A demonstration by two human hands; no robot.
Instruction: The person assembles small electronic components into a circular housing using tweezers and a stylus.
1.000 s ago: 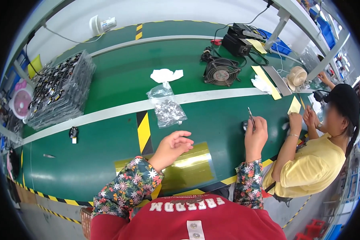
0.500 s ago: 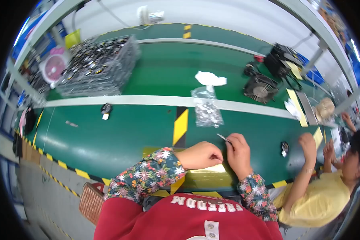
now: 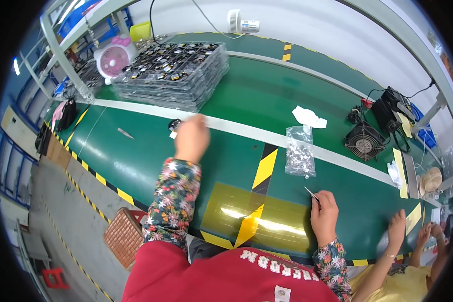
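My left hand (image 3: 192, 138) is stretched out to the far left of the green table, beside a small black part with a white tag (image 3: 174, 126). It partly covers that part, and its fingers are blurred and mostly hidden. Close to the table's near edge, my right hand (image 3: 325, 214) pinches thin pointed metal tweezers (image 3: 311, 194), tip toward the far left. Between my arms lies a transparent yellow sheet (image 3: 226, 206). Beyond my right hand is a clear bag (image 3: 300, 153) of small silvery pieces, with a crumpled white paper (image 3: 308, 117) behind it.
Stacked clear trays (image 3: 186, 75) of small black parts stand back left, next to a pink-and-white fan (image 3: 115, 60). A black cooling fan (image 3: 365, 142) sits at the right. Another person's hand (image 3: 396, 226) works at the far right. A white rail (image 3: 246, 132) crosses the table.
My left hand has moved from near my right hand out to the small black part, uncovering the yellow sheet. The view has turned left. My right hand still holds the tweezers.
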